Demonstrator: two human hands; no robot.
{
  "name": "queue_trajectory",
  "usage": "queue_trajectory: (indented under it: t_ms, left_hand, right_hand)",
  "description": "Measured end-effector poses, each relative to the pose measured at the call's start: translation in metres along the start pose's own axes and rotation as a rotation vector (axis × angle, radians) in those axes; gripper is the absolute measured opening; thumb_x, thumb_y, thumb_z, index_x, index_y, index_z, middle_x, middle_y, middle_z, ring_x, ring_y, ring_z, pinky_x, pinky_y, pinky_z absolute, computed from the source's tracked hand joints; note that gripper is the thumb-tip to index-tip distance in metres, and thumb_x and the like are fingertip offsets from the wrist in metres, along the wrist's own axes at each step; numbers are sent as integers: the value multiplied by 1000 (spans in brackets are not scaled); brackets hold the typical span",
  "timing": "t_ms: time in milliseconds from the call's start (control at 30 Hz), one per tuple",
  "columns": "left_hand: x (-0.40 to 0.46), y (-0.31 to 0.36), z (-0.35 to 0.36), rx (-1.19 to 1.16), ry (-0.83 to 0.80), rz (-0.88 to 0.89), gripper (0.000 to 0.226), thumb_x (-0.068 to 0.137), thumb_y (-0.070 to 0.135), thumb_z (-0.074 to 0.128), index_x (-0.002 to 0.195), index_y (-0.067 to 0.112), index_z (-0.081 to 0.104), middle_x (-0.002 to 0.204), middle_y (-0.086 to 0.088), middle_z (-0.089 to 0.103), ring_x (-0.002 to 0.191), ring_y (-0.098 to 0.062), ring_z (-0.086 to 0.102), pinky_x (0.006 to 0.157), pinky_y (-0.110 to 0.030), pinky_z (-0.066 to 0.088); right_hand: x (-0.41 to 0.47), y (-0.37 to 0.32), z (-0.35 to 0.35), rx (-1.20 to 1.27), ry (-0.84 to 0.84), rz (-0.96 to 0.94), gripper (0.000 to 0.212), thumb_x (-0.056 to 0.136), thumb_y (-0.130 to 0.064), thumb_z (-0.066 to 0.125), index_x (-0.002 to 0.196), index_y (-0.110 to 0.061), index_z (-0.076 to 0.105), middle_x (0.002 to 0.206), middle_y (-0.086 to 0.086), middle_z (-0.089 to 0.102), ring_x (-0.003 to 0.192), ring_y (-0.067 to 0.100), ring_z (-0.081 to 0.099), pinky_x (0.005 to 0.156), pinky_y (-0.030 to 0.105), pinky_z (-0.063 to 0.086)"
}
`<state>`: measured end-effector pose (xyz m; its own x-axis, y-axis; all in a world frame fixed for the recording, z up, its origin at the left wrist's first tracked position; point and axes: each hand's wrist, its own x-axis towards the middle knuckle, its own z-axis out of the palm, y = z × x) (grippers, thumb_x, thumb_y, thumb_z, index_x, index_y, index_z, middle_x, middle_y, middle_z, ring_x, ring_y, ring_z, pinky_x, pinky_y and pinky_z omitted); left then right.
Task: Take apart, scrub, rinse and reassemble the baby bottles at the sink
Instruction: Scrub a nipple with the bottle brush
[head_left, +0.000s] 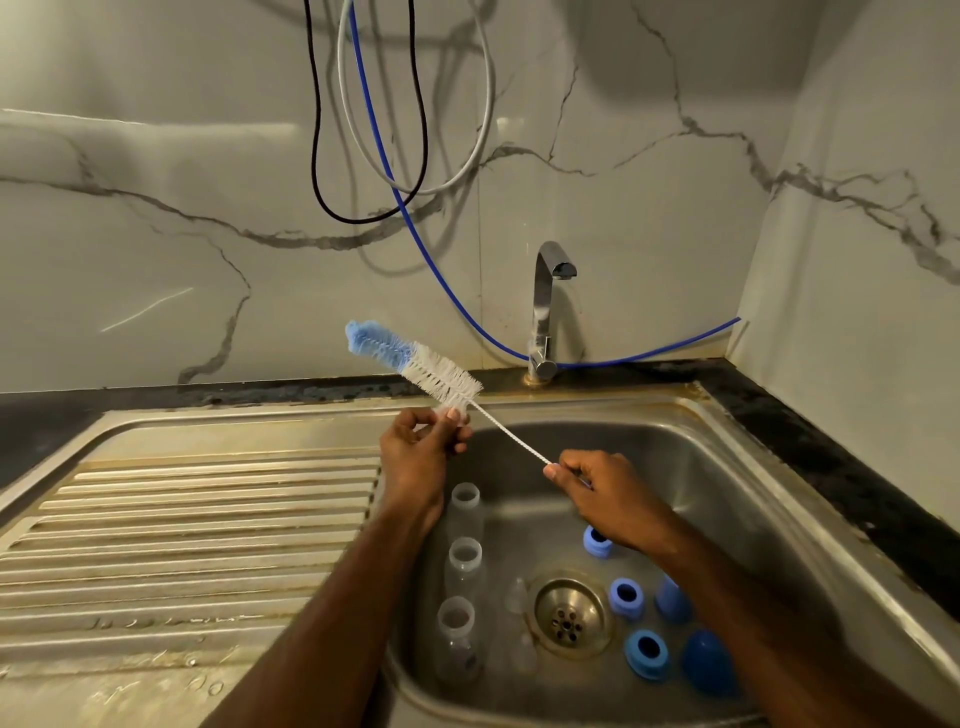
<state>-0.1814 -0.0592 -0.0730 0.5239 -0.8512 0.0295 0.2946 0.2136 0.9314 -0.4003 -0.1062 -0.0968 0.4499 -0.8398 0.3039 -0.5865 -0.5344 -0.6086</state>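
— Steel basin, and what's in it?

— From my head camera: three clear bottles stand open-mouthed in a row along the left wall of the sink, blue collars and caps scattered right of the drain. They're apart already, so I judge scrubbing comes next.

— And your hands?

— My right hand pinches the end of the bottle brush by its twisted wire stem. My left hand has its fingertips closed on the stem just under the white bristles. Nothing else is held.

— Which way does the brush lie?

— Its long axis runs from my right hand up and left, blue tip toward the wall. The bottles sit below my left wrist, nearer that hand, so the head must swing down and back toward me.
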Motion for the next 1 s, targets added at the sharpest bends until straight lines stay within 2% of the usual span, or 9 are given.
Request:
queue_trajectory:
  t_ms: [67, 233, 433, 500, 567, 633, 833, 933, 1000]
  left_hand:
    - [3, 1, -4, -9, 46, 4, 24, 95, 11, 66, 113, -4, 60, 89, -14, 75, 75, -17, 70, 67, -28, 58]
    - [7, 10, -13, -277, 115, -34, 19, 97, 12, 64, 113, 0, 63, 85, -10, 70, 71, -15, 68, 64, -25, 58]
    - [11, 13, -21, -425, 213, -114, 15, 97, 15, 64, 111, 8, 66, 103, -13, 73, 84, -17, 71, 78, -31, 59]
    - [13, 10, -25, -310, 141, -76, 13, 98, 13, 63, 109, 7, 66, 99, -13, 73, 81, -17, 70, 76, -32, 59]
    - [10, 2, -20, -88, -15, -31, 13, 98, 10, 62, 108, 4, 67, 94, -16, 73, 77, -20, 67, 72, -31, 58]
    - [7, -5, -13, 52, -118, -22, 14, 98, 8, 62, 109, 1, 67, 92, -19, 72, 74, -22, 65, 69, -31, 57]
    - [14, -2, -26, 127, -136, -51, 18, 100, 10, 59, 111, -2, 66, 91, -16, 71, 72, -19, 65, 69, -29, 58]
    - [9, -6, -23, 388, -159, 70, 12, 97, 15, 66, 104, 6, 68, 90, -12, 74, 76, -21, 71, 71, -32, 61]
    - [4, -8, -17, 463, -213, 93, 11, 95, 14, 69, 101, 5, 68, 86, -12, 74, 75, -24, 72, 69, -35, 63]
  right_hand:
    - [0, 3, -4, -12, 9, -14, 36, 100, -41, 55, 71, -19, 57, 57, -3, 50, 54, 6, 45, 58, 34, 43]
    - [-1, 5, -15, -25, -58, -45, 33, 99, -43, 55, 71, -26, 58, 64, 3, 56, 60, 15, 53, 62, 38, 48]
    - [0, 18, -26, -20, -59, -29, 34, 98, -44, 56, 72, -23, 59, 65, 3, 57, 61, 16, 54, 67, 42, 51]
    - [-1, 18, -26, -23, -59, -23, 34, 98, -43, 56, 70, -24, 58, 64, 2, 56, 59, 13, 52, 66, 42, 50]
    - [-1, 13, -21, -41, -42, -28, 34, 98, -43, 57, 68, -29, 56, 61, 0, 54, 57, 9, 50, 63, 40, 49]
    - [0, 9, -18, -59, -34, -28, 33, 99, -43, 56, 68, -29, 55, 61, 0, 55, 58, 12, 53, 61, 39, 50]
    - [1, 19, -30, -45, -30, -31, 30, 98, -44, 56, 76, -24, 63, 66, 0, 60, 64, 14, 58, 68, 41, 53]
    - [1, 17, -29, -41, -28, -66, 30, 98, -46, 55, 76, -27, 62, 65, -2, 59, 63, 12, 58, 67, 41, 53]
    - [2, 15, -27, -50, -11, -90, 31, 98, -46, 54, 75, -27, 60, 63, -4, 57, 61, 10, 56, 64, 39, 52]
